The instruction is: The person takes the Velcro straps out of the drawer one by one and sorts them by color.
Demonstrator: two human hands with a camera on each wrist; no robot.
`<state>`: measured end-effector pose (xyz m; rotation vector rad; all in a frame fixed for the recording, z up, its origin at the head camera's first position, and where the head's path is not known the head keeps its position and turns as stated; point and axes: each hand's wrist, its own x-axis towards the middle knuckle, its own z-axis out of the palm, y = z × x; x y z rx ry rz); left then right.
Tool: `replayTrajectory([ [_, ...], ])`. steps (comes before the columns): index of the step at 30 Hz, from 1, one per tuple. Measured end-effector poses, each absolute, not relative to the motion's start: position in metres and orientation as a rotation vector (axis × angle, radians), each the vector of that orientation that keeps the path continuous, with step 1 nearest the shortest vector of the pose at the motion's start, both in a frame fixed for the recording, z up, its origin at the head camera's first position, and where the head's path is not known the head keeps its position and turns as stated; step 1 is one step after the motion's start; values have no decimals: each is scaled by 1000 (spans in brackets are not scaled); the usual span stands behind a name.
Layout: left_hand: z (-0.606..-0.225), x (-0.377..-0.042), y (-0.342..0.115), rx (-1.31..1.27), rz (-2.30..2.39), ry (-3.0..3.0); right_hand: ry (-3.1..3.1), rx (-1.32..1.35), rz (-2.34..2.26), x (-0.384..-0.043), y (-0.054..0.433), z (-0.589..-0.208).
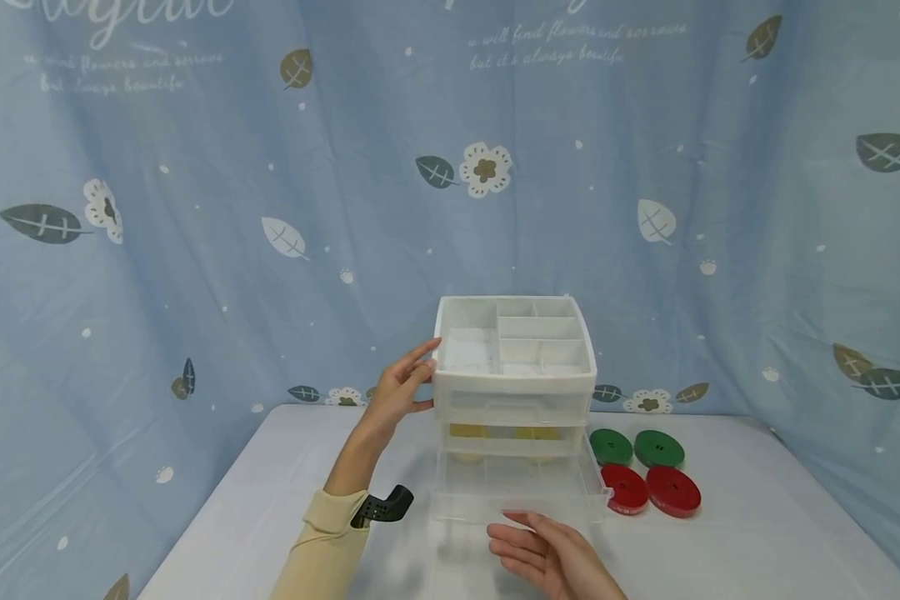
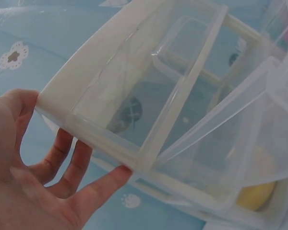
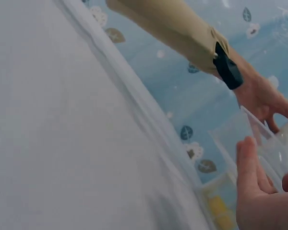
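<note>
A white organizer (image 1: 516, 377) with clear drawers stands on the table, its top divided into compartments. My left hand (image 1: 399, 385) touches its left side with spread fingertips; the left wrist view shows the fingers (image 2: 101, 189) along the frame's edge. A clear lower drawer (image 1: 521, 479) is pulled out towards me. Yellow things (image 1: 537, 434) show inside the organizer, partly hidden by clear plastic. In front of that drawer, my right hand (image 1: 547, 552) has its fingers extended and holds nothing. Whether its fingertips touch the drawer front, I cannot tell.
Right of the organizer lie two green discs (image 1: 658, 449) and two red discs (image 1: 672, 492), with small holes at their centres. A blue patterned curtain (image 1: 360, 208) hangs behind the white table (image 1: 727, 550). My left wrist wears a black band (image 1: 387, 506).
</note>
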<state>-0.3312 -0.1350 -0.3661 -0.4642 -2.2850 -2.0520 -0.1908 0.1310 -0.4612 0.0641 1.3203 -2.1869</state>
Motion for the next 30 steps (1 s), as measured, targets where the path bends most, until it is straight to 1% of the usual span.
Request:
replayTrajectory([
  [12, -366, -330, -134, -438, -2038, -2293, 1035, 72, -2410, -182, 123, -464],
  [30, -366, -328, -133, -424, -2021, -2291, 994, 99, -2450, -178, 122, -463],
])
